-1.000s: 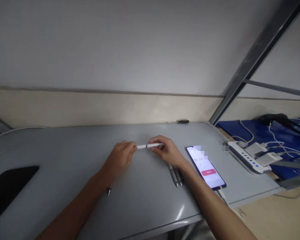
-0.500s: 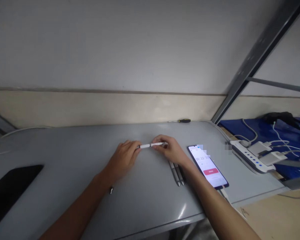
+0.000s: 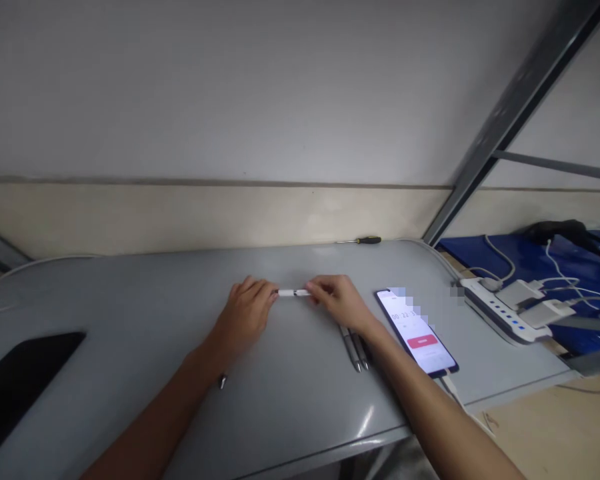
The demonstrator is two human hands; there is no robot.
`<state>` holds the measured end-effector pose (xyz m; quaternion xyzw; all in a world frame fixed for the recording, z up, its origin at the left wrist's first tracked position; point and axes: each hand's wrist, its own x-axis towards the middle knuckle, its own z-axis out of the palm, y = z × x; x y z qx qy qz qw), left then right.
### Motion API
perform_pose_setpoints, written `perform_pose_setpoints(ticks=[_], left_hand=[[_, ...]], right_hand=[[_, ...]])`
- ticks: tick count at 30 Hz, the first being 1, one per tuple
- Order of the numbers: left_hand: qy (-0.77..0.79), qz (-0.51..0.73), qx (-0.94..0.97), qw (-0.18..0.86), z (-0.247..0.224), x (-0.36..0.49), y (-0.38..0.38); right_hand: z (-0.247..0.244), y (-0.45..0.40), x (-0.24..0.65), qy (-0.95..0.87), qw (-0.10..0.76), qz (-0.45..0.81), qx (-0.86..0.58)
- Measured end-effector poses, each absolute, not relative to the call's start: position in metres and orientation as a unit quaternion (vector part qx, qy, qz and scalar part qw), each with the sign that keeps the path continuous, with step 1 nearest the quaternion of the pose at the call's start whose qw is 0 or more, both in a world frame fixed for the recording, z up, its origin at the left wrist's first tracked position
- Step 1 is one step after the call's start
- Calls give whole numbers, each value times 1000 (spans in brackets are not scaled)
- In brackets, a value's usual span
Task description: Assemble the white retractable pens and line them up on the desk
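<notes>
A white pen [image 3: 287,293] with a dark band lies level between my two hands, just above the grey table. My left hand [image 3: 249,308] is closed on its left end, and my right hand [image 3: 337,299] pinches the right end between thumb and fingers. Both ends of the pen are hidden by the fingers. Two grey pens [image 3: 354,350] lie side by side under my right wrist, their upper parts partly covered. A small dark metallic piece [image 3: 223,381] rests on the table beside my left forearm.
A phone [image 3: 414,333] with a lit timer screen lies to the right, cable attached. Behind it sits a white power strip [image 3: 505,313] with plugged-in chargers. A screwdriver [image 3: 367,240] lies along the wall. A black flat object [image 3: 30,380] is at the left of the grey table [image 3: 145,300].
My right hand has shifted its grip on the pen, with the fingers changed in pose. The pen has turned slightly to lie more level. My left hand has moved slightly left.
</notes>
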<state>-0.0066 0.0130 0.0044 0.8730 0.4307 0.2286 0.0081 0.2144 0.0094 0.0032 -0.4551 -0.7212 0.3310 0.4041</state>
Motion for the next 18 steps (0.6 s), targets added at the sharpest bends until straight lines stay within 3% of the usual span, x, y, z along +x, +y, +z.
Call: perform_pose_setpoints(ticks=[4,9,13,18], left_hand=[[435,221,873,24,3,-7,13],[430,223,874,31,2,-5,12],[436,228,870,29,1,-5,12],[436,219,872,36,2,-6,12]], right_hand=[[2,10,214,-724,457,289,-428],[3,10,214,-732,416,306,-445],[4,9,213,-746,448,254,-422],[5,8,212,-760,422,249,-427]])
